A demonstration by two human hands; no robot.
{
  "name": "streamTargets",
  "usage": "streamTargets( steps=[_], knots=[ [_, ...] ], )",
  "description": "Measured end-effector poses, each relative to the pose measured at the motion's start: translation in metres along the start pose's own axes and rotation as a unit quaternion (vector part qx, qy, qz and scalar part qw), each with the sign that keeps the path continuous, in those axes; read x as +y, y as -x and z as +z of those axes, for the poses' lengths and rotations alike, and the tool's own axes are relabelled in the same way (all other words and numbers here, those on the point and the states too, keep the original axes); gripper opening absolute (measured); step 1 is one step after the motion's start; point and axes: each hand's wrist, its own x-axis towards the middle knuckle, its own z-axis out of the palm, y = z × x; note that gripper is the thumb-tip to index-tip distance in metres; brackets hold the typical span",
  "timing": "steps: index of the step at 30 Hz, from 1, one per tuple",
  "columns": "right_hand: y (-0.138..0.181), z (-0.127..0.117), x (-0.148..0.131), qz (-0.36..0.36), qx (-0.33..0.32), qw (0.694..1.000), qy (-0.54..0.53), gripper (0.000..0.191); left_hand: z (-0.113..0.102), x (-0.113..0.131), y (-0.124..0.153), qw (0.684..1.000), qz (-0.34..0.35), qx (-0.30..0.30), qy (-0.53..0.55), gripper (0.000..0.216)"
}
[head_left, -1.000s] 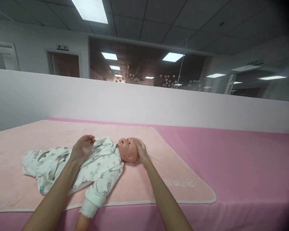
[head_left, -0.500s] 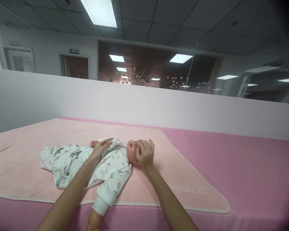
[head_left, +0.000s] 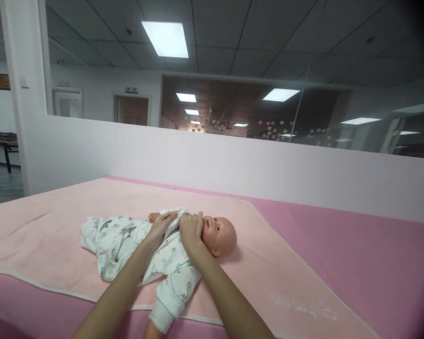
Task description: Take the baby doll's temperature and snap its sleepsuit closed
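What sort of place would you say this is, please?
Likely an infant-care training room: a baby doll in a romper lies on a blanket over a pink table, with a white partition and glass office wall behind.

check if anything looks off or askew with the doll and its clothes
On the doll, the white printed suit lies rumpled and twisted at the leg end, and its near sleeve sticks out past the edge of the peach blanket. Nothing looks spilled or damaged.
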Motion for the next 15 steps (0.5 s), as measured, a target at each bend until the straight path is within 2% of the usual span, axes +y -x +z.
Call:
streamTargets(
  steps=[4, 10, 13, 15],
  knots=[
    [0.007, 0.005, 0.001, 0.019, 0.032, 0.999, 0.017, 0.026, -0.001, -0.003, -0.003, 1.000, 0.002, 0.008, 0.008, 0.047],
    [0.003, 0.000, -0.001, 0.013, 0.006, 1.000, -0.009, 0.026, -0.001, 0.000, -0.001, 1.000, -0.003, 0.008, 0.026, 0.042],
    [0.011, -0.012, 0.006, 0.008, 0.018, 0.998, -0.060, 0.025, 0.001, 0.003, 0.002, 0.999, -0.003, 0.010, 0.031, 0.038],
    [0.023, -0.026, 0.016, 0.038, 0.046, 0.988, -0.139, 0.022, 0.001, 0.003, 0.002, 1.000, -0.006, 0.003, 0.029, 0.037]
  ],
)
